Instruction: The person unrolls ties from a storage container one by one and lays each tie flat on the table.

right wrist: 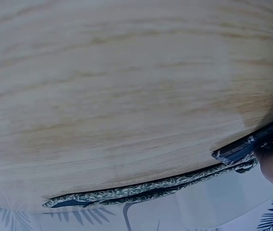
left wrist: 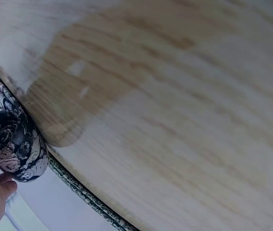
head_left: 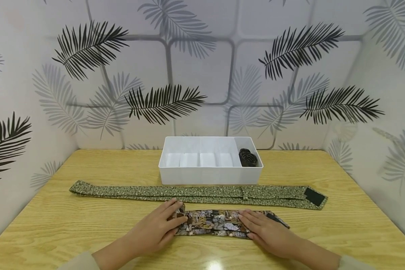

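Note:
A multicoloured patterned necktie (head_left: 216, 222) lies across the table near its front edge, its left part wound into a coil. In the left wrist view the coil (left wrist: 18, 151) shows its spiral layers side on. My left hand (head_left: 153, 228) holds this coil between fingers and thumb. Farther right, my right hand (head_left: 273, 234) rests with extended fingers on the flat part of the necktie, close to its wide dark-backed end (head_left: 277, 219). Beyond both hands a green patterned necktie (head_left: 202, 192) is stretched out lengthwise, folded along its length, its wide end at the right.
A white divided box (head_left: 210, 175) stands at the back of the wooden table (head_left: 121, 165). In its rightmost compartment sits a dark rolled piece of fabric (head_left: 248, 158). A leaf-patterned wall covering (head_left: 202, 75) rises behind and at both sides.

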Tool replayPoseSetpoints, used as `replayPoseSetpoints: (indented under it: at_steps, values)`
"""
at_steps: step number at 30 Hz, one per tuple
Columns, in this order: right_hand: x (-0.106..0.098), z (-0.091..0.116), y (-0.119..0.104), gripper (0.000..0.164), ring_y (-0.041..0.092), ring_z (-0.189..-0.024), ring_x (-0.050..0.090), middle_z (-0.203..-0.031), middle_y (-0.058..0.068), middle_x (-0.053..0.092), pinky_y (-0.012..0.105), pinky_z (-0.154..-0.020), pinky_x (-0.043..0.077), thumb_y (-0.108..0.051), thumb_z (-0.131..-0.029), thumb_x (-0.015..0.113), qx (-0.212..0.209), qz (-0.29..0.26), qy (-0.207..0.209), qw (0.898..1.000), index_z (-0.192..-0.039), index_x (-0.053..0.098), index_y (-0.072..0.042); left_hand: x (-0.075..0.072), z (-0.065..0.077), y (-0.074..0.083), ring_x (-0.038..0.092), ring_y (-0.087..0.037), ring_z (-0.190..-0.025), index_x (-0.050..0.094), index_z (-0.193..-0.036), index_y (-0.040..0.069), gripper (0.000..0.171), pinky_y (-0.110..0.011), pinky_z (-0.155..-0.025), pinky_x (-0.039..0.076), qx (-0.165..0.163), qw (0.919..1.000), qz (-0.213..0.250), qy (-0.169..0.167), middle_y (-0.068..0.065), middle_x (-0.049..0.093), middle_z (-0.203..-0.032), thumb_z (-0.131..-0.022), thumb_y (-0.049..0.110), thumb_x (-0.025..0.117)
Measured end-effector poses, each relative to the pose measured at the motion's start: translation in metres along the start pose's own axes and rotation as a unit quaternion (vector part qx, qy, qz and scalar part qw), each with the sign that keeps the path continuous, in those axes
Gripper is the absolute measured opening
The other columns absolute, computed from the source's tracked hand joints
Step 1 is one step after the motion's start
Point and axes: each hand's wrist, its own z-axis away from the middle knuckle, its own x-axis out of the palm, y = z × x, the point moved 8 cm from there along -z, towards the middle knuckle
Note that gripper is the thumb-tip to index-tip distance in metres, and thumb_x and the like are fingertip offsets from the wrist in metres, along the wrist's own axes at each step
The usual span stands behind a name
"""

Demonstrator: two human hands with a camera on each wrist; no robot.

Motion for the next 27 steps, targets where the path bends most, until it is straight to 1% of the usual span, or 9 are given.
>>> replayPoseSetpoints:
  at_steps: [5,8,13,15,18,21,24,27]
  values:
    - [0.001,0.002,0.005,0.047,0.034,-0.128,0.044,-0.142,0.015,0.043,0.048,-0.1,0.043,-0.029,-0.099,0.041,0.014,-0.012,-0.009,1.0,-0.14,0.04,-0.006,0.002,0.001,-0.002,0.05,-0.036,-0.122,0.064,-0.107,0.008,0.025,-0.048,-0.1,0.043,-0.005,0.9998,0.01,-0.014,-0.016,0.056,-0.129,-0.083,0.016,0.063]
    - [0.001,0.003,0.008,0.047,0.034,-0.13,0.042,-0.144,0.014,0.042,0.048,-0.101,0.042,-0.03,-0.1,0.039,0.021,-0.025,-0.018,0.999,-0.141,0.039,-0.007,0.002,0.001,-0.002,0.049,-0.036,-0.122,0.064,-0.108,0.008,0.027,-0.048,-0.1,0.043,-0.005,0.9997,0.011,-0.024,-0.016,0.056,-0.128,-0.083,0.018,0.063]
    - [0.002,0.004,0.011,0.048,0.033,-0.131,0.04,-0.145,0.013,0.04,0.049,-0.102,0.041,-0.032,-0.1,0.037,0.026,-0.036,-0.029,0.999,-0.142,0.037,-0.009,0.004,0.003,-0.007,0.05,-0.038,-0.12,0.064,-0.113,0.012,0.031,-0.048,-0.099,0.045,-0.033,0.9987,0.022,-0.033,-0.017,0.055,-0.127,-0.083,0.016,0.063]
    - [0.001,0.005,0.011,0.048,0.033,-0.131,0.04,-0.145,0.013,0.04,0.049,-0.101,0.042,-0.032,-0.1,0.037,0.023,-0.036,-0.026,0.999,-0.142,0.038,-0.009,0.003,0.005,-0.009,0.05,-0.038,-0.12,0.064,-0.114,0.012,0.032,-0.048,-0.098,0.046,-0.04,0.9984,0.024,-0.032,-0.017,0.055,-0.126,-0.082,0.016,0.063]
    - [0.0,0.007,0.012,0.048,0.033,-0.13,0.041,-0.145,0.013,0.041,0.048,-0.1,0.043,-0.032,-0.1,0.037,0.02,-0.036,-0.021,0.999,-0.142,0.038,-0.009,0.002,0.006,-0.009,0.05,-0.037,-0.12,0.064,-0.113,0.009,0.032,-0.047,-0.098,0.046,-0.03,0.999,0.016,-0.027,-0.018,0.055,-0.127,-0.082,0.016,0.064]
    - [0.0,0.008,0.012,0.047,0.033,-0.13,0.041,-0.144,0.013,0.041,0.049,-0.099,0.043,-0.031,-0.1,0.037,0.018,-0.037,-0.021,0.999,-0.142,0.038,-0.009,0.002,0.006,-0.007,0.049,-0.037,-0.122,0.064,-0.113,0.007,0.032,-0.047,-0.099,0.045,-0.02,0.9993,0.007,-0.031,-0.018,0.055,-0.129,-0.083,0.018,0.063]
    - [0.0,0.009,0.013,0.047,0.034,-0.129,0.042,-0.144,0.013,0.041,0.048,-0.099,0.044,-0.031,-0.1,0.038,0.015,-0.034,-0.019,0.999,-0.142,0.038,-0.008,0.002,0.007,-0.006,0.047,-0.038,-0.123,0.063,-0.111,0.005,0.031,-0.047,-0.1,0.043,-0.019,0.9991,0.013,-0.035,-0.017,0.054,-0.131,-0.084,0.019,0.062]
    - [-0.001,0.01,0.012,0.047,0.033,-0.129,0.042,-0.144,0.014,0.042,0.048,-0.098,0.044,-0.03,-0.1,0.039,0.012,-0.029,-0.015,0.999,-0.141,0.039,-0.007,0.001,0.008,-0.006,0.047,-0.038,-0.123,0.063,-0.109,0.005,0.028,-0.047,-0.1,0.044,-0.021,0.9991,0.021,-0.031,-0.017,0.054,-0.131,-0.084,0.017,0.062]
